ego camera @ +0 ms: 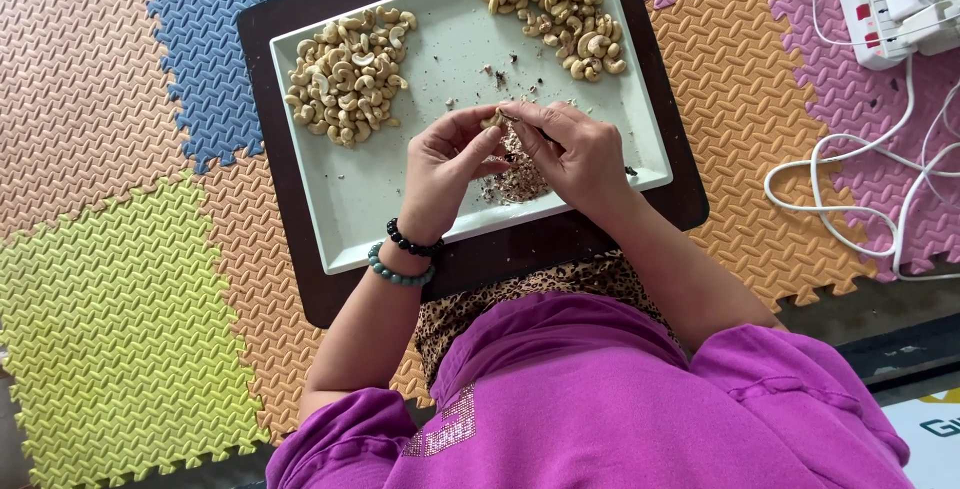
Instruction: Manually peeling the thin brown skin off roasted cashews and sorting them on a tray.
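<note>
1. While both hands meet over the pale rectangular tray (350, 219), the left hand (445, 169) and right hand (575, 154) have their fingers (478, 141) pinched together on one small beige cashew nut (491, 120).
2. Brown skin flakes (520, 181) lie beneath.
3. Peeled cashews (348, 74) are heaped to the left, unpeeled cashews (555, 4) to the right.

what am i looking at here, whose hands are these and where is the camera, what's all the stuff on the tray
The single picture comes from a camera worn on a person's head, looking down at their own two bare hands. The left hand and right hand together pinch one pale cashew nut over a pale rectangular tray. The tray rests on a dark brown board over colourful foam floor mats. It holds two heaps of cashews, left and right, plus brownish skin scraps.
</note>
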